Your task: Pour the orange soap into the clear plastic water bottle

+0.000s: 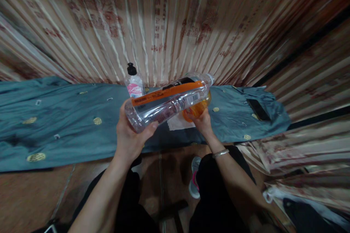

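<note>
A large clear plastic bottle (169, 98) with an orange and black label lies tilted in the air, its capped neck up to the right. My left hand (132, 134) is wrapped round its base. Behind the bottle's neck end, my right hand (201, 120) grips a smaller orange bottle (195, 112), partly hidden by the large one. Just behind the large bottle's base stands a clear bottle with a black cap and pink label (134, 86). Under the orange bottle, a white paper (179, 122) lies on the cloth.
A teal patterned cloth (73, 116) covers the long narrow surface. A black phone (257, 110) lies on its right part. Pleated curtains (164, 25) hang behind and to the right. Below are a tiled floor (153, 174) and a shoe (194, 178).
</note>
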{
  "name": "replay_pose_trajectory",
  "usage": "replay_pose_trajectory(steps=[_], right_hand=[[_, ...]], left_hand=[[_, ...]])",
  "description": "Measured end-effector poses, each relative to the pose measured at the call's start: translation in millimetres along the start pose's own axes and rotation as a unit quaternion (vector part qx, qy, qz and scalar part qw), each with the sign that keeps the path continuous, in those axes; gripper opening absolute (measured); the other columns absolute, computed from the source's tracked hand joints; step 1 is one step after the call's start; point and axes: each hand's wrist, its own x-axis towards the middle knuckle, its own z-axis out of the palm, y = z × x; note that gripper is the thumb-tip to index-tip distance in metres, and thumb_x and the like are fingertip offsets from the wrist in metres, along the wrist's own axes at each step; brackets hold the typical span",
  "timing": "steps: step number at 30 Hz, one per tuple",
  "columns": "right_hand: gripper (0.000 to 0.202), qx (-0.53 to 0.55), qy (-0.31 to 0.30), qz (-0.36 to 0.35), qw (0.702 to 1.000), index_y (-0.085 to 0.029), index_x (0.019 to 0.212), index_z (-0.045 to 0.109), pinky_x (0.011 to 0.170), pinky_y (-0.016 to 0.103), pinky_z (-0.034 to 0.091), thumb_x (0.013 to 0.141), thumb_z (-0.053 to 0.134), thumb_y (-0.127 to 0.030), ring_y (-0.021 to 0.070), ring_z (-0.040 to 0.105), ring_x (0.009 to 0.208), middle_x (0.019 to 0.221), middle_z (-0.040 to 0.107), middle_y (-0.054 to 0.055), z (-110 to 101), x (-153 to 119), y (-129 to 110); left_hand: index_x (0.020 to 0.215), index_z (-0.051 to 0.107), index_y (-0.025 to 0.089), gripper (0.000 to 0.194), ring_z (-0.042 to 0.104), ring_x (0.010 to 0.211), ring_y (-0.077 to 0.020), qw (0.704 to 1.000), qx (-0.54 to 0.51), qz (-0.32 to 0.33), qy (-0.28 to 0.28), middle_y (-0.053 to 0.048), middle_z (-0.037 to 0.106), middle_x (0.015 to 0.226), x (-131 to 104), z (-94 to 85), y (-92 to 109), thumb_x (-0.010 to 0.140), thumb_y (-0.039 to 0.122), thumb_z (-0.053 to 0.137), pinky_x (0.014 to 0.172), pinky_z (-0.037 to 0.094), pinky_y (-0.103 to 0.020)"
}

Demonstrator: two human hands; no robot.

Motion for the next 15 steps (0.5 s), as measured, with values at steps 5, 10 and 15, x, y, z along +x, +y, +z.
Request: replay_pose_trajectory(steps=[5, 10, 15], right_hand=[[0.077, 0.021, -0.001, 0.052, 0.998, -0.025, 0.130, 0.066, 0.114, 0.077, 0.070, 0.068, 0.105, -0.044, 0.0486, 0.081, 0.136, 0.138, 0.085, 0.020, 0, 1, -6], [0.078, 0.019, -0.003, 0.052, 0.998, -0.024, 0.133, 0.066, 0.115, 0.075, 0.070, 0.067, 0.105, -0.039, 0.0476, 0.082, 0.136, 0.139, 0.084, 0.019, -1, 2, -4], [0.077, 0.022, -0.008, 0.052, 0.998, -0.023, 0.134, 0.066, 0.117, 0.076, 0.068, 0.069, 0.104, -0.039, 0.0473, 0.081, 0.138, 0.143, 0.083, 0.020, -2, 1, -5]], left_hand=[[0.136, 0.075, 0.028, 0.090, 0.083, 0.126, -0.0383, 1.000, -0.018, 0.021, 0.002, -0.012, 0.085, 0.136, 1, 1.0, -9, 0.062, 0.061, 0.113, 0.117, 0.070, -0.058], [0.137, 0.076, 0.028, 0.090, 0.084, 0.124, -0.0378, 0.999, -0.024, 0.029, 0.004, -0.012, 0.086, 0.134, 1, 1.3, -15, 0.062, 0.060, 0.114, 0.115, 0.071, -0.058], [0.138, 0.076, 0.028, 0.091, 0.084, 0.126, -0.0378, 0.999, -0.026, 0.032, 0.008, -0.012, 0.086, 0.136, 2, 0.8, -18, 0.062, 0.060, 0.114, 0.115, 0.071, -0.057]])
